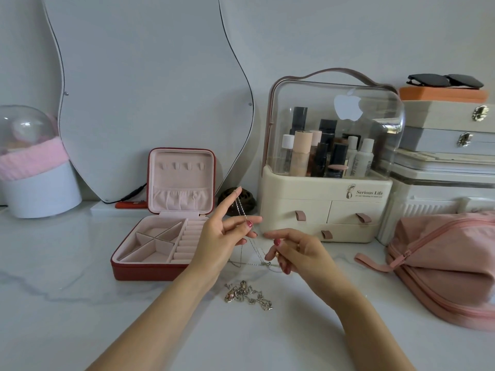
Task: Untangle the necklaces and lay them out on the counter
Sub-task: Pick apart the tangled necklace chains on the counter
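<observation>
Both hands (pixel 225 234) (pixel 292 250) hold the thin chain (pixel 242 210) stretched near-vertical.

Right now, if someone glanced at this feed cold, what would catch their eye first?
Probably the two hands mid-frame: the left hand pinches a thin silver chain and lifts it, while the right hand holds its lower strands. Below them a knotted pile of necklaces lies on the marble counter. Left of the hands, the red jewelry box stands open.
</observation>
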